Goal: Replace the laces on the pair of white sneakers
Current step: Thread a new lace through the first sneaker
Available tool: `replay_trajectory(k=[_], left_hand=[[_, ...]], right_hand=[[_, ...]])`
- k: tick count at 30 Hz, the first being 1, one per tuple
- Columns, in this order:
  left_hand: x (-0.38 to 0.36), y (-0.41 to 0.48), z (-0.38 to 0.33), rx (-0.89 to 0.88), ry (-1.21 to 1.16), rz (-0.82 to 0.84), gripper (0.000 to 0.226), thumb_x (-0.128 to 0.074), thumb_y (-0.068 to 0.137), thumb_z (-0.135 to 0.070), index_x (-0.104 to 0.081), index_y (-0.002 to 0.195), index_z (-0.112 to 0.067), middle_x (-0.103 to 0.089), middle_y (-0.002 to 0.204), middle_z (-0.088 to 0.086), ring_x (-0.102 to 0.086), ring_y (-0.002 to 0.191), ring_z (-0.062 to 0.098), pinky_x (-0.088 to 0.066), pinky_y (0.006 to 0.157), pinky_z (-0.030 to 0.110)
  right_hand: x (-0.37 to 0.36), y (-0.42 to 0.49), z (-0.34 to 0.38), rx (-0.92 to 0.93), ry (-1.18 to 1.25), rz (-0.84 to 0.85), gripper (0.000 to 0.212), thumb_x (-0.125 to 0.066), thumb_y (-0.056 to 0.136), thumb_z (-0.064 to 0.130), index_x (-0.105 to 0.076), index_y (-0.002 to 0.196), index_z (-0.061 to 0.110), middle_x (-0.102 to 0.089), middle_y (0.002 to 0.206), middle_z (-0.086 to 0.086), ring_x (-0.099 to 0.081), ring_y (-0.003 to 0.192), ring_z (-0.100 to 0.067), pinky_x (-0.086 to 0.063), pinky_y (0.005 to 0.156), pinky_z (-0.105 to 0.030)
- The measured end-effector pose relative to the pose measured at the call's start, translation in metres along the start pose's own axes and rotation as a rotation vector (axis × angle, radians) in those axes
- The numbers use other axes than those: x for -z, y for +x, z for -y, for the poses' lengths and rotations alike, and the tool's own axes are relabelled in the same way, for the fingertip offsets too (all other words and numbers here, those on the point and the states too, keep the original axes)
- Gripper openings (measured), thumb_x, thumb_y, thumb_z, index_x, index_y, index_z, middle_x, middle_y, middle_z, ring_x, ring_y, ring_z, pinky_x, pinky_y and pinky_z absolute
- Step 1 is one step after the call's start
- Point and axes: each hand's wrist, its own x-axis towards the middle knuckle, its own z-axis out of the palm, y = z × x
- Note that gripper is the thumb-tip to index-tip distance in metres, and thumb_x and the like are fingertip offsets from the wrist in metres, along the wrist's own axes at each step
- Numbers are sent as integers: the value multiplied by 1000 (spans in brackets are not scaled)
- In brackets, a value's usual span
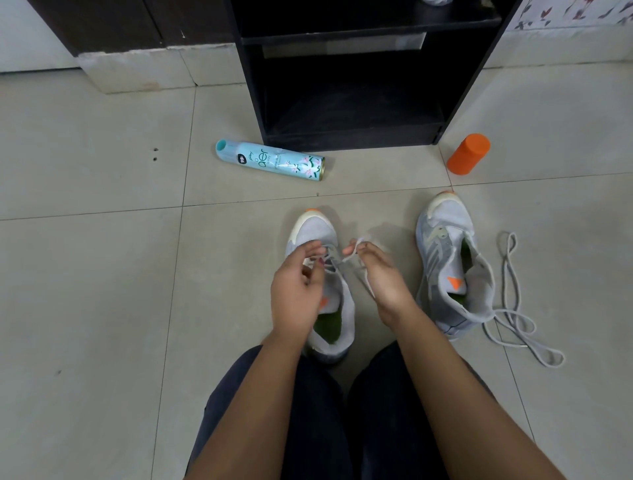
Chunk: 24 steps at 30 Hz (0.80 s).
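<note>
At the frame's centre your left hand point(297, 291) and right hand point(378, 277) each pinch the lace point(336, 261) over one sneaker point(313, 229). The other sneaker point(445, 246) stands right of it, a loose lace point(510, 277) on the floor point(102, 274) beside it.

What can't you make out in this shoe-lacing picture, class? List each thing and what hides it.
Head view: eyelets of the nearer sneaker, and how the lace threads them, covered by the left hand and right hand.
Head view: spray can print, too small.
Head view: pale thing on the black shelf, cut by the top edge.
</note>
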Motion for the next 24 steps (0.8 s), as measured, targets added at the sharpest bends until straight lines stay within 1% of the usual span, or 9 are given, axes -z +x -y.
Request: replay_trajectory(k=[2, 5, 7, 9, 13, 15, 17, 20, 24], left_hand=[[-8, -3, -7, 13, -87, 148, 38, -51, 94, -6, -58, 127, -23, -65, 116, -18, -63, 102, 7, -50, 89, 25], [-14, -8, -15, -25, -116, 299, 37, -50, 96, -9, -57, 129, -24, -67, 105, -13, -64, 93, 5, -49, 86, 21], [-10, -9, -15, -112, -26, 276, 28, -53, 95, -12, -65, 117, -24, -62, 95, -10, -59, 80, 8, -47, 73, 19], [-2, -9, -9, -201, 161, 243, 22, -56, 91, -13, -71, 103, -24, -58, 94, -12, -54, 74, 7, -43, 65, 20], [6, -10, -9, -293, 488, 153, 27, -51, 80, -32, -73, 94, -26, -62, 103, -16, -55, 94, 11, -49, 67, 28], [0, -11, -16, -233, 393, 144, 31, -50, 84, -36, -71, 106, -27, -64, 110, -13, -56, 99, 11, -50, 75, 29], [-5, -12, -21, -170, 220, 160, 23, -54, 91, -32, -70, 104, -23, -67, 102, -10, -59, 90, 10, -51, 76, 32], [-7, -13, -23, -156, 153, 184, 13, -57, 93, -23, -68, 89, -17, -64, 86, -9, -57, 77, 9, -49, 70, 32], [-1, -16, -20, -226, 265, 211, 7, -60, 79, -22, -61, 72, -20, -56, 73, -13, -49, 71, 6, -39, 60, 20]], right_hand=[[-3, -7, 3, 68, -27, -13, 30, -39, 101, 15, -64, 85, 17, -62, 96, 13, -56, 88, 13, -39, 75, -3], [-2, -11, 9, 82, 96, -44, 26, -38, 101, 16, -62, 91, 19, -64, 100, 8, -58, 90, 9, -39, 77, -10], [7, -8, 14, 37, 203, -82, 26, -35, 101, 18, -61, 96, 19, -64, 108, 11, -54, 103, 9, -35, 86, -16], [18, -4, 16, 11, 272, -115, 27, -34, 101, 19, -56, 85, 23, -65, 116, 7, -51, 118, -5, -33, 96, -28], [26, -6, 15, -12, 215, -116, 26, -41, 98, 18, -63, 86, 25, -63, 117, 8, -52, 111, -3, -35, 94, -28], [18, -13, 15, -9, 179, -9, 25, -44, 97, 16, -66, 87, 23, -65, 104, 14, -56, 100, 7, -38, 83, -18], [5, -19, 13, -25, 189, 75, 26, -45, 97, 16, -67, 85, 22, -67, 89, 16, -60, 84, 11, -40, 75, -13], [-2, -19, 6, -79, 252, 84, 26, -45, 97, 20, -67, 83, 24, -67, 85, 18, -58, 90, 2, -35, 90, -24], [5, -5, 1, -179, 479, -7, 27, -41, 100, 20, -60, 81, 23, -66, 99, 6, -55, 97, -10, -34, 101, -33]])
